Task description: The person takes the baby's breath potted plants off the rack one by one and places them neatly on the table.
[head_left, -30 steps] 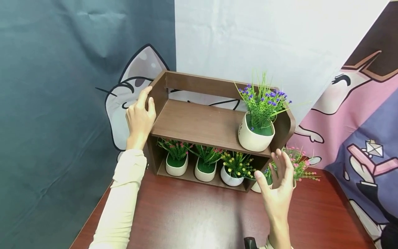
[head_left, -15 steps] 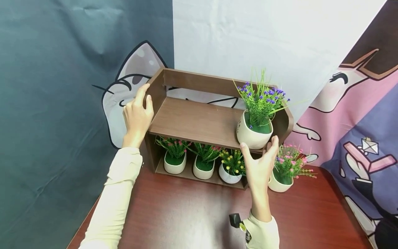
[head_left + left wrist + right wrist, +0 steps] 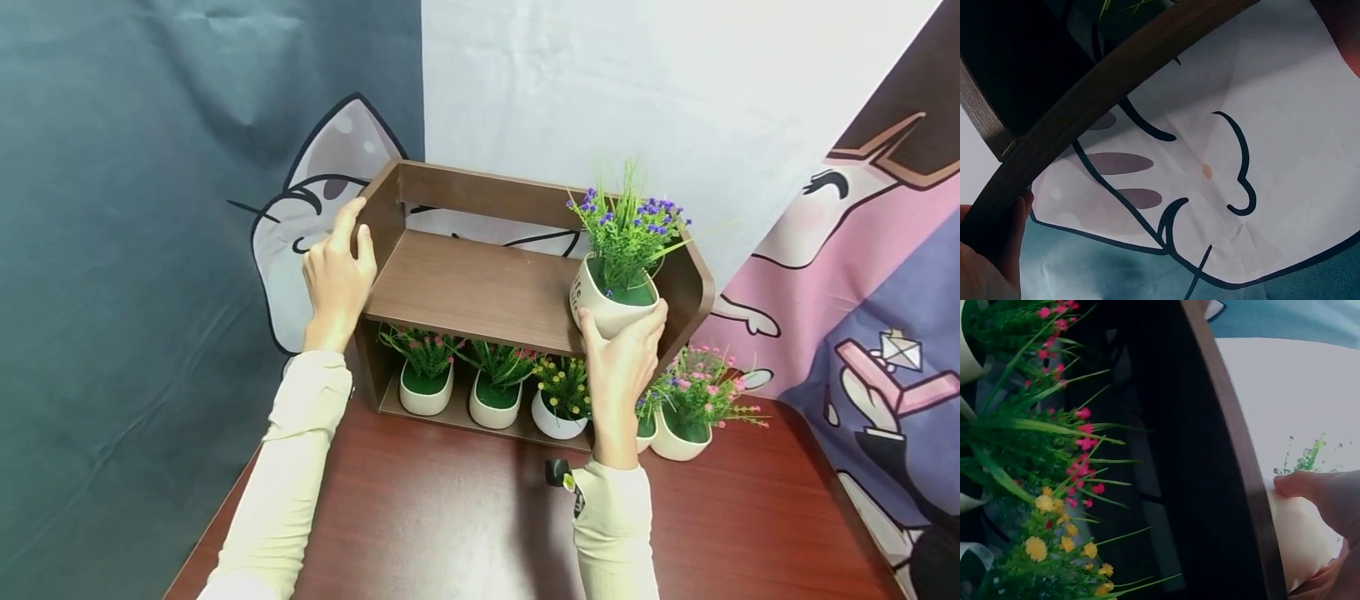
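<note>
My right hand (image 3: 624,360) grips a cream pot of purple flowers and tall grass, the potted plant (image 3: 615,315), at the right end of the brown shelf's upper board (image 3: 472,287). The thumb lies on the pot's left front and the fingers on its right; printed letters show on its left side. In the right wrist view the thumb (image 3: 1300,483) presses the pot wall (image 3: 1297,544). My left hand (image 3: 337,279) holds the shelf's left side panel (image 3: 384,223) near its front edge; the left wrist view has the panel edge (image 3: 1054,134) between thumb and fingers.
Below, in the lower compartment, stand two pots with pink flowers (image 3: 425,387) (image 3: 495,400) and a white pot with yellow flowers (image 3: 561,417). A pink-flowered pot (image 3: 681,433) and a purple-flowered pot (image 3: 647,429) stand on the red-brown table (image 3: 757,500) right of the shelf. Printed curtains hang behind.
My right hand has moved up and left from in front of the shelf's right end and taken hold of the purple-flowered potted plant, which now tilts slightly. My left hand stays at the side panel.
</note>
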A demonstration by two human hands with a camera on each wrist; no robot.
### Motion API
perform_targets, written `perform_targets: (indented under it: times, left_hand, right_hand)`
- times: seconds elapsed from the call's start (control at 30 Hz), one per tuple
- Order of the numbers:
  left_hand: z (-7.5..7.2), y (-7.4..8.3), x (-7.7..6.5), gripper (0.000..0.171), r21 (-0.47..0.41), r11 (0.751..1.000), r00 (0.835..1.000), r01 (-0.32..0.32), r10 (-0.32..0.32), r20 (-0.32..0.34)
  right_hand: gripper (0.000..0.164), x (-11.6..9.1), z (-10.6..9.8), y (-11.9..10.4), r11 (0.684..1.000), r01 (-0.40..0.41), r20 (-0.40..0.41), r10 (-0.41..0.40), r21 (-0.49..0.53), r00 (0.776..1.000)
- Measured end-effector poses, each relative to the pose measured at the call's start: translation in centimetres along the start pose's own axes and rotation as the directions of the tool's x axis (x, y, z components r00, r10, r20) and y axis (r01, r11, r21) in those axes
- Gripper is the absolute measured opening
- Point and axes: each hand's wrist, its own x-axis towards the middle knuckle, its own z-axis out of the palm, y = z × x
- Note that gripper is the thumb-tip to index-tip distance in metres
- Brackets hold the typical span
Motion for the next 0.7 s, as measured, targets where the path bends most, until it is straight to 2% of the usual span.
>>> perform_targets:
  times: [0.37,0.7]
  left_hand:
    - [-0.4,0.0,0.1,0.031,0.007,1.0,1.0,0.005,-0.004,-0.024]
    - [-0.2,-0.1,-0.1,0.032,-0.004,1.0,1.0,0.013,-0.013,0.005]
  right_hand:
    - [0.095,0.1,-0.2,0.3,0.999,0.028,-0.011,-0.028,0.026,1.0]
    - [0.089,-1.2,-1.6,0.4,0.997,0.071,-0.012,-0.071,0.008,0.997]
